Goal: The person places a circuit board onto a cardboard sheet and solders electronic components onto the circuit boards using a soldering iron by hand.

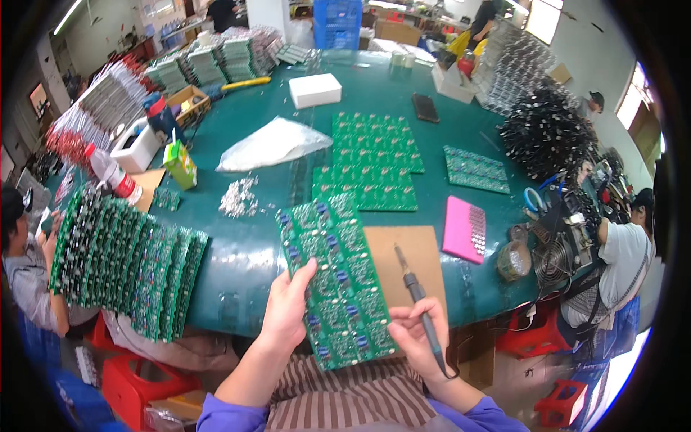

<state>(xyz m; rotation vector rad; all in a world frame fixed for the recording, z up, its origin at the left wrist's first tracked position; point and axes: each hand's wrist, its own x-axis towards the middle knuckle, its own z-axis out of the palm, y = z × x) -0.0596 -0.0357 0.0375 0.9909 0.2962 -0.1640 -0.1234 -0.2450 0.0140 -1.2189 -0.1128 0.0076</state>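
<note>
My left hand (286, 306) grips the left edge of a green circuit board panel (338, 281), its thumb lying on the face. The panel is tilted up toward me and carries rows of small parts, some of them blue. In my right hand (421, 335) is a soldering iron (423, 306), its metal tip pointing up and away from the panel. That hand's fingers also come up against the panel's right edge. Beneath lies a brown cardboard sheet (414, 252). Beyond the held panel, more green panels (374, 144) lie flat on the table.
A row of upright circuit boards (133, 266) stands at left. White small parts (239, 198) lie near a plastic bag (277, 144). A pink block (464, 229), a fan (553, 258) and a black wire heap (551, 133) are at right. Co-workers sit on both sides of the green table (237, 288).
</note>
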